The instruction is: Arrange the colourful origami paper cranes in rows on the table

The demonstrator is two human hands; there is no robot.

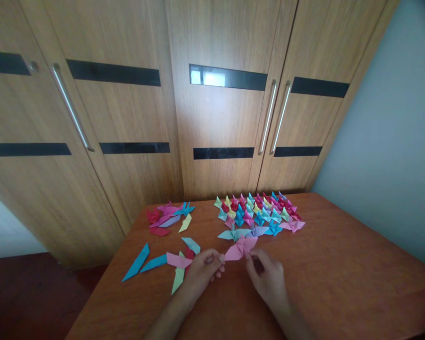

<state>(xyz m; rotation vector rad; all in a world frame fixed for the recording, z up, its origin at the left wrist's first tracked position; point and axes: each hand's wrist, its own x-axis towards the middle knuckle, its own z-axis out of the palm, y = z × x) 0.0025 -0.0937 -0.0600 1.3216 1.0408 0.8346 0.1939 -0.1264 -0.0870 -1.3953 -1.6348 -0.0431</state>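
Dozens of small folded paper shapes (240, 216), apparently finished, stand in close rows at the far right of the table (340, 269), while the winged pieces (273, 228) along their near side look only partly shaped. Both hands pinch one pink paper piece (236, 250) just nearer: the left hand (205, 270) its left tip, the right hand (269, 275) its right part, though blur hides its exact folds. Flat strips (138, 261) at near left and a mixed pile (163, 219) at far left seem still unfinished.
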